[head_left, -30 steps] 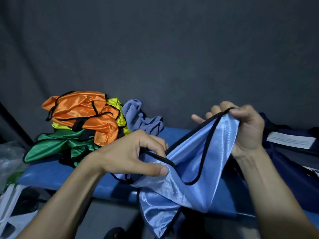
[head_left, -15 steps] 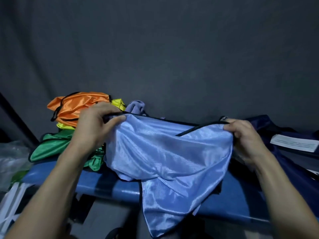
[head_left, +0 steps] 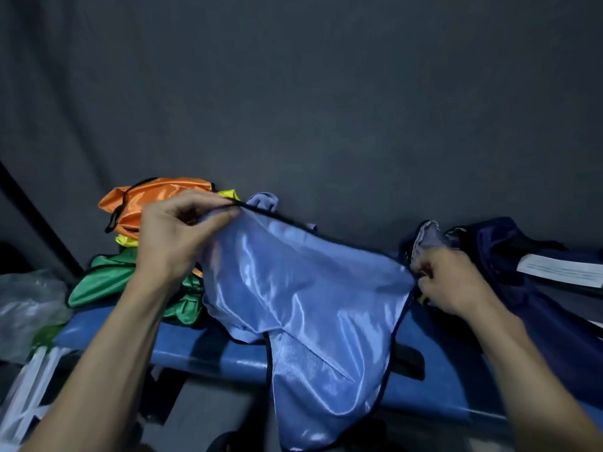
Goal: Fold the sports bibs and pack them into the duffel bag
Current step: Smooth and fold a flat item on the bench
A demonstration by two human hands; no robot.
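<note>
A shiny light-blue bib [head_left: 303, 298] with black trim is stretched between my hands above the blue bench [head_left: 440, 383]; its lower part hangs over the front edge. My left hand [head_left: 179, 236] pinches the bib's upper left corner. My right hand [head_left: 453, 282] grips the right edge, lower, beside the navy duffel bag [head_left: 528, 305]. A pile of bibs lies at the back left: orange [head_left: 137, 200] on top, yellow [head_left: 125, 240] under it, green [head_left: 101, 282] at the bottom, with another light-blue one [head_left: 262, 200] behind.
A white paper [head_left: 561, 270] lies on the duffel bag at the right. A clear plastic bag [head_left: 26, 305] and a white frame [head_left: 29, 386] sit at the lower left, below the bench. A dark grey cloth backdrop [head_left: 326, 109] hangs right behind the bench.
The bunched bib has been spread wide: my left hand moved up and left with its corner, my right hand moved right and down toward the duffel bag.
</note>
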